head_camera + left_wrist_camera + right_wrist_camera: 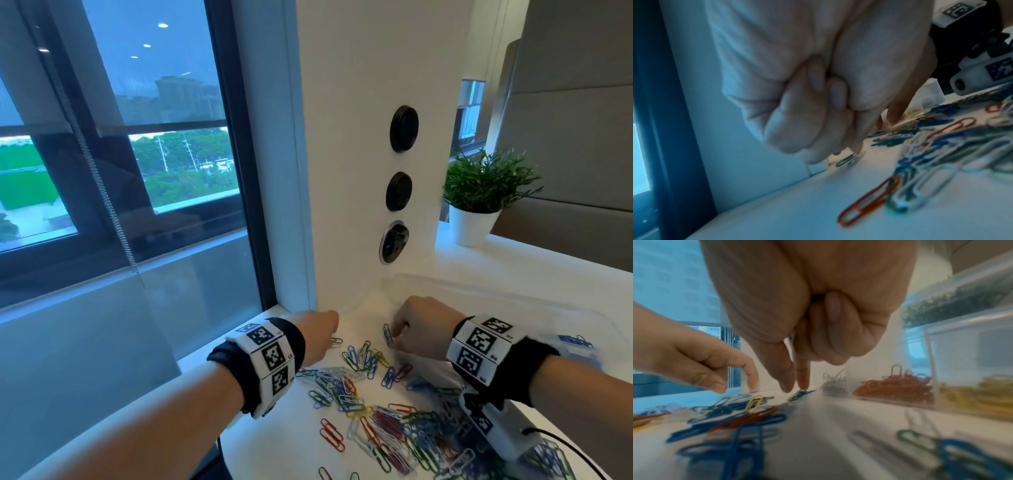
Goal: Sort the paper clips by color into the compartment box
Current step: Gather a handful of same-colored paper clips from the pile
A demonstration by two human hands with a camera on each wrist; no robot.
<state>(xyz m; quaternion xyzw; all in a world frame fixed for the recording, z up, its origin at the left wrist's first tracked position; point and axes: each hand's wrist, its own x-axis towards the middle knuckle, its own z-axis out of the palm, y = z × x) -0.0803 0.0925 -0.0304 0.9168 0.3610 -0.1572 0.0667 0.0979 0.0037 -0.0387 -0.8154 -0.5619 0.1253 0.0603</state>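
near paper clips (740, 451) blurred in right wrist view, compartment box (962, 331) cut off at right edge

My head camera looks forward and down from above at a white counter (496, 274), with a window on the left and a potted plant (479, 192) at far right. The scattered paper clips (376, 404) lie in its lower middle, both wrists just past them.

My left wrist camera sits low, just above the counter (777, 211), looking along the left hand (797, 81), very close and blurred.

My right wrist camera is equally low, looking past the right hand (818, 313) with the compartment box (962, 353) on its right.

All three views share the clip pile; each wrist view also catches the opposite hand.
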